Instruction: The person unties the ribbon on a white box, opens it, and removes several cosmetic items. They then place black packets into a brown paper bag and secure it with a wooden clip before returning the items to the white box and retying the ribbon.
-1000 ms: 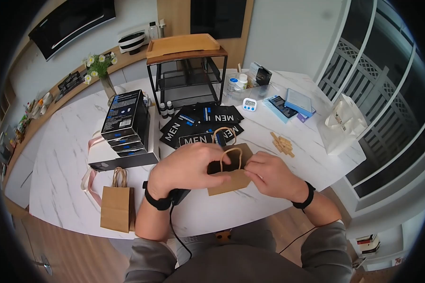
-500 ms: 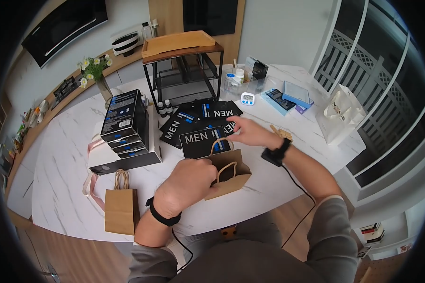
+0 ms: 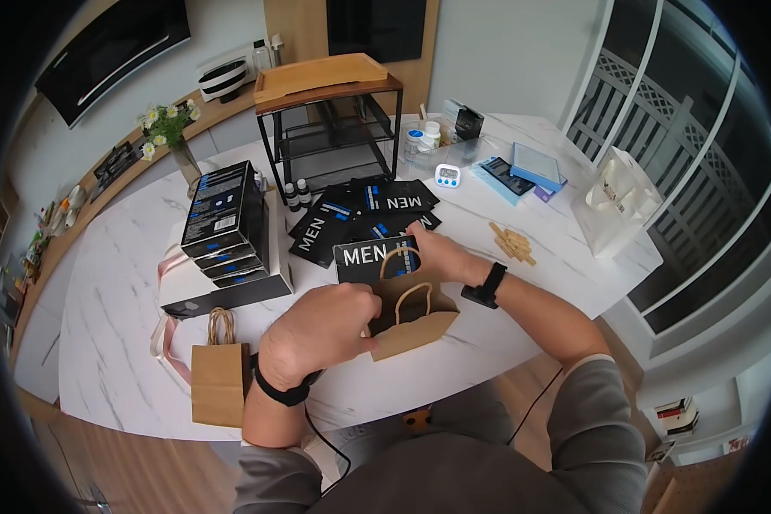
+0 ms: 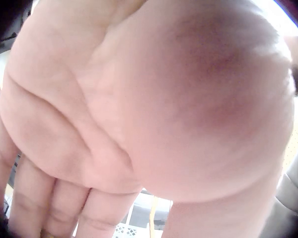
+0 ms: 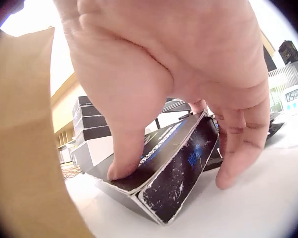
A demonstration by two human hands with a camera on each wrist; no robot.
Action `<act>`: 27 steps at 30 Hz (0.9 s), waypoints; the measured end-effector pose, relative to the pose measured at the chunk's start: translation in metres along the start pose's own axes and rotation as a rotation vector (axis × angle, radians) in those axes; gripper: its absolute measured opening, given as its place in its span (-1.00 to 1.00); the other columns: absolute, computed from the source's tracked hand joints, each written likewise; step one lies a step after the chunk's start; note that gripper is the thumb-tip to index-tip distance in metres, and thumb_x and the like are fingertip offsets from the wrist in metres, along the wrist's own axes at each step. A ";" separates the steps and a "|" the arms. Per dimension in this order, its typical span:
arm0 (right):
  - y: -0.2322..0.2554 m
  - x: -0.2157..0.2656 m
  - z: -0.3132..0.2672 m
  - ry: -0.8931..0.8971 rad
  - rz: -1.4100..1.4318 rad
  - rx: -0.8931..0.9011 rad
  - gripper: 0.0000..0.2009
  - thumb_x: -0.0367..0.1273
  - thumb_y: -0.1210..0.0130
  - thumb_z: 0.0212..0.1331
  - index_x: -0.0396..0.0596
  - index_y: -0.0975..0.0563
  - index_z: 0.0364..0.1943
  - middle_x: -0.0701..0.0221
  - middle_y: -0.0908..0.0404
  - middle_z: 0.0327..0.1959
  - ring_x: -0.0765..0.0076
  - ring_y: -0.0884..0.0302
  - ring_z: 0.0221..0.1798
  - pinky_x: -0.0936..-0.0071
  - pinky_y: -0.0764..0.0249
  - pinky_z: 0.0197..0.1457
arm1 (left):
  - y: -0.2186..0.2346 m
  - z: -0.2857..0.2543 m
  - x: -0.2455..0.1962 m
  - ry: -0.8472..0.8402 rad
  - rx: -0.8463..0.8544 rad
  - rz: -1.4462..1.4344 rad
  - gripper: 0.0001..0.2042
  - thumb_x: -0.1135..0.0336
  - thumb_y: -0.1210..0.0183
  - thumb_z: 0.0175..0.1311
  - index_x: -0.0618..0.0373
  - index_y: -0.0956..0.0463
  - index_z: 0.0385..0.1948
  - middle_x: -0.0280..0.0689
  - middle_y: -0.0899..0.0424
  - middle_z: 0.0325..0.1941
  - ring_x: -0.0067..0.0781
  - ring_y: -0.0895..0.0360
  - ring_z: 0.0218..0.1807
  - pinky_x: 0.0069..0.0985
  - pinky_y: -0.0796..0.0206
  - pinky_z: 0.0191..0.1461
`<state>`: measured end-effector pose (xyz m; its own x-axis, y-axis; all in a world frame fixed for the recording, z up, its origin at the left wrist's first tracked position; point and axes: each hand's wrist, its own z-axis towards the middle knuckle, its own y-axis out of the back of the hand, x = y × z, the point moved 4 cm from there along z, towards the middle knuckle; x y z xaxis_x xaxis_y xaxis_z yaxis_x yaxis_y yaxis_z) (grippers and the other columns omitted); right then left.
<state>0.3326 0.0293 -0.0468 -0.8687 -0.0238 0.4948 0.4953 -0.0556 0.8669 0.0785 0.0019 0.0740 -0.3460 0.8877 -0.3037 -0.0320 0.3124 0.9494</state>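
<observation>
My left hand (image 3: 317,330) pinches the left edge of an open brown paper bag (image 3: 420,334) with twisted handles, standing near the table's front. Its palm fills the left wrist view, which hides most of the bag. Just behind the bag is a black box (image 3: 358,262) marked MEN. My right hand (image 3: 444,255) grips that box by its right end. In the right wrist view, the thumb lies on one face of the tilted, scuffed box (image 5: 176,188) and the fingers reach over its far side. The bag wall (image 5: 22,134) rises close beside it.
Several flat black MEN packets (image 3: 364,218) lie behind the box. Stacked black boxes (image 3: 223,218) sit on a white box at left, near another brown bag (image 3: 217,385). Farther back are a black-framed rack (image 3: 330,103), a timer (image 3: 447,176), wooden sticks (image 3: 512,244) and a white bag (image 3: 617,206).
My right hand has left the bag's rim, reached over to the black box and taken hold of its right end. The left hand has moved from above the bag's opening to its left edge.
</observation>
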 end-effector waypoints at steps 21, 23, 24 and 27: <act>0.093 -0.094 -0.157 -0.167 0.880 -0.294 -0.58 -0.54 -0.28 0.36 -0.12 -0.44 0.25 0.46 -0.68 -0.11 0.61 -0.60 -0.27 0.58 -0.57 -0.21 | -0.006 0.016 0.009 0.029 -0.176 -0.007 -0.89 0.38 -0.38 0.25 0.19 -0.77 -0.28 -0.16 -0.70 -0.04 -0.02 -0.71 -0.01 -0.20 -0.55 0.08; 0.116 -0.085 -0.169 -0.115 0.888 -0.336 -0.58 -0.55 -0.28 0.35 -0.11 -0.44 0.25 0.48 -0.68 -0.11 0.66 -0.59 -0.26 0.61 -0.56 -0.21 | -0.006 0.016 0.009 0.038 -0.178 -0.009 -0.89 0.36 -0.39 0.25 0.19 -0.78 -0.29 -0.17 -0.69 -0.02 -0.02 -0.71 -0.02 -0.20 -0.55 0.07; 0.124 -0.079 -0.173 -0.115 0.886 -0.334 -0.58 -0.55 -0.28 0.35 -0.11 -0.44 0.25 0.48 -0.68 -0.11 0.66 -0.59 -0.26 0.61 -0.56 -0.21 | -0.007 0.017 0.009 0.043 -0.178 -0.008 -0.88 0.35 -0.39 0.25 0.18 -0.78 -0.29 -0.17 -0.69 -0.01 -0.02 -0.70 -0.02 -0.20 -0.55 0.06; 0.151 -0.047 -0.182 -0.012 0.825 -0.373 -0.58 -0.57 -0.26 0.35 -0.10 -0.43 0.25 0.53 -0.66 -0.06 0.68 -0.60 -0.15 0.62 -0.57 -0.15 | -0.006 0.018 0.007 0.041 -0.191 0.020 -0.88 0.34 -0.40 0.25 0.18 -0.78 -0.30 -0.17 -0.68 -0.01 -0.03 -0.70 -0.02 -0.20 -0.55 0.06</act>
<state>0.4474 -0.1599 0.0501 -0.2377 -0.1890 0.9528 0.9244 -0.3453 0.1622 0.0928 0.0122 0.0648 -0.3859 0.8775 -0.2848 -0.2009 0.2214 0.9543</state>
